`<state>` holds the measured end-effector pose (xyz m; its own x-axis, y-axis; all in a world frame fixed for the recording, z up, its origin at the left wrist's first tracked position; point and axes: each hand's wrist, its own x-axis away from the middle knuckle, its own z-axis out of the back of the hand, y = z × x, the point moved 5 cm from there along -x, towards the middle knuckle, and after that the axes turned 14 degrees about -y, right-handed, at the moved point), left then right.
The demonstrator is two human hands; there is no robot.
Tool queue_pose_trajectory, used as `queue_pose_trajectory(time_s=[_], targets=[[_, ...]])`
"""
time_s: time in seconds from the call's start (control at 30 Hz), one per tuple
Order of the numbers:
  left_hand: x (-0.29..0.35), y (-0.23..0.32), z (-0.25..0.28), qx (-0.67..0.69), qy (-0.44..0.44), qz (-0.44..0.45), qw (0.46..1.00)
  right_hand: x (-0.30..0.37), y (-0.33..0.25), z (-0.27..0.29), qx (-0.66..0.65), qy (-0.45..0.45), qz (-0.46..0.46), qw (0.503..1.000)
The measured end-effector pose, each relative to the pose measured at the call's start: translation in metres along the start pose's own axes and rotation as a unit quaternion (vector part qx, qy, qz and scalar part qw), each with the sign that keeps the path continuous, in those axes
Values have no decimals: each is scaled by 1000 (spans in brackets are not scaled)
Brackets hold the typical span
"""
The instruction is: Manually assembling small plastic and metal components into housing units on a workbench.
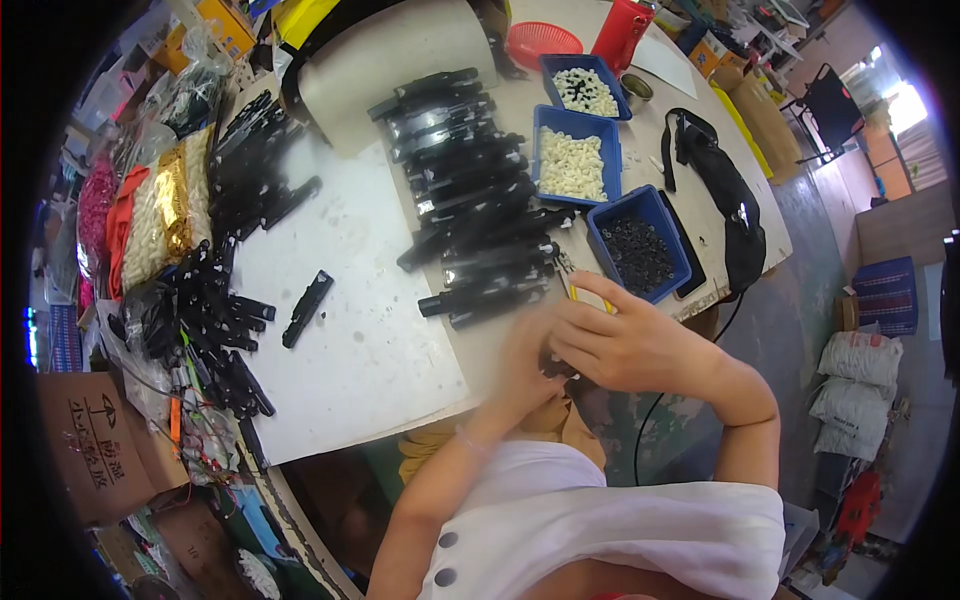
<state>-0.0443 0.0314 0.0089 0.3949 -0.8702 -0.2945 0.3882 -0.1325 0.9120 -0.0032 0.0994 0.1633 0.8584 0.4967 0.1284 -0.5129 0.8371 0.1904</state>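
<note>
My right hand [630, 340] is closed, with a slim yellow-handled metal tool [590, 294] in its fingers; its exact kind is unclear. Motion blurs my left hand [522, 358], which meets the right one at the table's front edge. Between the two hands shows a small piece of a black part [556, 366], mostly hidden by fingers. Just beyond them, a long row of black elongated plastic parts [470, 190] lies side by side on the table, some with small white pieces at their right ends.
Blue bins hold white pieces [570, 165] and small black pieces [637, 243]. A single black part [307, 308] lies on the white sheet [350, 370]; heaped black parts [215, 330] line the left edge. A black pouch [735, 215], red basket [540, 42] and red flask [622, 35] stand beyond.
</note>
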Motion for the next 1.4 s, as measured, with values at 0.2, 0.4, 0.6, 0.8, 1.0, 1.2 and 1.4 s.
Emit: queue_pose_trajectory(time_s=[0.2, 0.4, 0.6, 0.8, 1.0, 1.2, 1.4], targets=[[4, 0, 0, -13, 20, -1, 1000, 27, 9, -16, -132, 63, -54, 988], [2, 2, 0, -6, 20, -4, 1000, 25, 11, -21, -152, 65, -50, 985], [-1, 4, 0, 4, 5, 3, 1000, 19, 17, -21, -218, 39, -52, 974], [0, 0, -1, -8, 5, 8, 1000, 18, 27, -19, -257, 75, -45, 962], [-3, 13, 5, -82, 33, -44, 995, 43, 96, -33, -229, 176, -264, 921], [1, 11, 5, -98, 29, -39, 994, 15, 158, -93, -110, 40, -333, 936], [-3, 13, 6, -82, 24, -27, 996, -32, 193, -138, -113, -166, -333, 921]])
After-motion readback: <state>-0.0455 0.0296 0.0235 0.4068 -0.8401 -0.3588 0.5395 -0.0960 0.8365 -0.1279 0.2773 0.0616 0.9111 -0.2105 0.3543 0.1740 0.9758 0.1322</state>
